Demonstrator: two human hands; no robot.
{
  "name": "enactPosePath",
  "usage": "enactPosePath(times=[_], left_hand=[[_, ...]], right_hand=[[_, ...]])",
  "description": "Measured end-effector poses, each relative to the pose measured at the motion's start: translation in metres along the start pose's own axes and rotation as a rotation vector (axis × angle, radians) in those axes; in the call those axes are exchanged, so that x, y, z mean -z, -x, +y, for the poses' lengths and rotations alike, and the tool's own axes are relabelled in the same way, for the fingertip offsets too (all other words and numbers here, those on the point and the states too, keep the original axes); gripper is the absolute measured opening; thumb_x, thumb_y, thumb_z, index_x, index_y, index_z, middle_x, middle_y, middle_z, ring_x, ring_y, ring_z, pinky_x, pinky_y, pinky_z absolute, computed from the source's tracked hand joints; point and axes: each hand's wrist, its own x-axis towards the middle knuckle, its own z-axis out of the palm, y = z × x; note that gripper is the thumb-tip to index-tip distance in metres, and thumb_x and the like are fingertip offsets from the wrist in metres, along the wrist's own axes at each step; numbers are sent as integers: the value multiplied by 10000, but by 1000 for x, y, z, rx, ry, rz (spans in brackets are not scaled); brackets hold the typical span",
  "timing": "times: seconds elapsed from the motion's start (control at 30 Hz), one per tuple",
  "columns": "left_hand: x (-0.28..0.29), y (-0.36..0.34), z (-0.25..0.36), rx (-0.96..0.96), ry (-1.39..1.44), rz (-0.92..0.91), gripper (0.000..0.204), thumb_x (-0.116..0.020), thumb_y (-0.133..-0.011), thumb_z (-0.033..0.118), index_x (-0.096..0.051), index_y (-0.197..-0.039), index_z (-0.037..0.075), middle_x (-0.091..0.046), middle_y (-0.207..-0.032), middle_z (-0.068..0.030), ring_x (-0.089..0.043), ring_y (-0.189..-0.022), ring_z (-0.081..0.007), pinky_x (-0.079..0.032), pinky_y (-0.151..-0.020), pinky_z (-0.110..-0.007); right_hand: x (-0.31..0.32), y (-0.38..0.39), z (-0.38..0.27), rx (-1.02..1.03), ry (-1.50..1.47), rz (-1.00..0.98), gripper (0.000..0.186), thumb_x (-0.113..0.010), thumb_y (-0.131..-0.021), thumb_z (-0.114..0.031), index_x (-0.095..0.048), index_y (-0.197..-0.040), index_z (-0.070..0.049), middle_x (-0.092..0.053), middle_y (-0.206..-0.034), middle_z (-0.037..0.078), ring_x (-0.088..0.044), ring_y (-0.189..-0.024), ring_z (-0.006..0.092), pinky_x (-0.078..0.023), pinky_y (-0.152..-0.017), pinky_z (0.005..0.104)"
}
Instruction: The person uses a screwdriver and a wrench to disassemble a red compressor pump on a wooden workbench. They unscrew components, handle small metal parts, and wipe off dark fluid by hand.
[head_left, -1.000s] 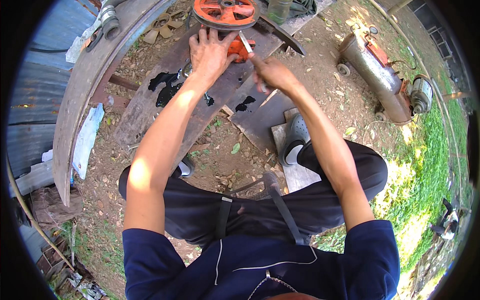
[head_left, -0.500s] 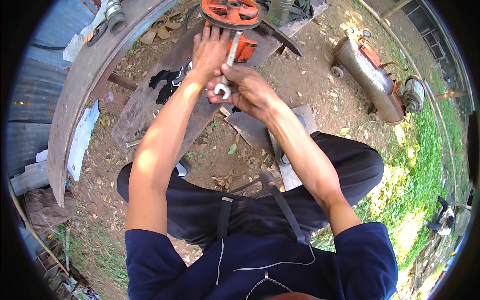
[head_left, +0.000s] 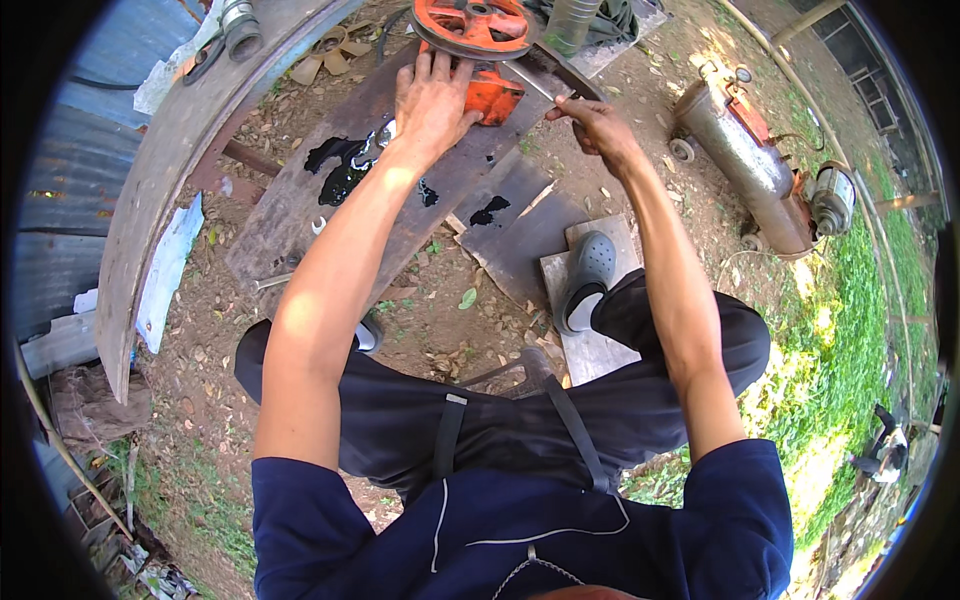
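Note:
My left hand (head_left: 428,112) grips the orange machine part (head_left: 494,100) just under the orange pulley wheel (head_left: 470,22), fingertips partly hidden at its rim. My right hand (head_left: 598,130) is closed on the lower end of a long silver wrench (head_left: 528,78), whose other end reaches under the wheel. The machine sits on a worn wooden board (head_left: 258,238) with black oily puddles (head_left: 340,160). A loose open-ended wrench (head_left: 318,225) and a long metal tool (head_left: 272,281) lie on that board.
A curved plank (head_left: 150,200) and corrugated sheets (head_left: 55,170) are at left. A metal cylinder (head_left: 561,28) and dark cloth (head_left: 607,22) sit behind the wheel. A rusty wheeled tank with motor (head_left: 735,150) is at right. My foot (head_left: 595,268) rests beside boards.
Half a second ago my right hand held the wrench upright beside my left wrist; now it is farther right and forward, with the wrench slanting under the wheel. My left hand stays at the machine.

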Motion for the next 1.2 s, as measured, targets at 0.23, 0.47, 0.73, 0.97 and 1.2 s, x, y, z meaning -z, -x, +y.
enactPosePath(times=[0.23,0.47,0.73,0.97,1.2], left_hand=[[0,0,4,10,-60,-2,660,-774,-729,449,-557,-1318,244,-517,-1162,-157,-464,-1121,-312,-382,-864,-461],[1,0,6,-4,-91,17,679,-764,-738,458,-539,-1352,276,-534,-1122,-151,-481,-1063,-301,-382,-836,-456],[1,-2,5,-10,-53,28,641,-764,-744,440,-561,-1325,263,-536,-1120,-161,-480,-1061,-315,-384,-841,-458],[1,-2,6,-27,-54,38,631,-759,-751,435,-558,-1323,262,-536,-1136,-169,-478,-1069,-319,-380,-842,-464],[0,0,4,-12,-67,17,672,-760,-752,428,-521,-1367,299,-527,-1162,-166,-483,-1070,-321,-381,-836,-463]], right_hand=[[34,-39,-11,49,249,-151,411,-631,-924,-462,-742,-985,-71,-330,-480,-75,-271,-415,45,-189,-412,256],[51,-66,-12,91,372,-266,456,-623,-911,-518,-758,-964,-86,-350,-465,-54,-298,-399,61,-216,-405,267],[47,-96,-17,240,760,-46,821,-509,-746,-849,-631,-549,-62,-445,-457,24,-487,-466,185,-368,-486,338],[43,-99,-10,209,807,-32,851,-474,-763,-856,-509,-449,-66,-478,-456,64,-549,-490,201,-439,-506,350],[14,-53,-7,74,788,16,872,-368,-831,-837,-584,-517,-53,-557,-504,87,-564,-457,185,-501,-546,337]])
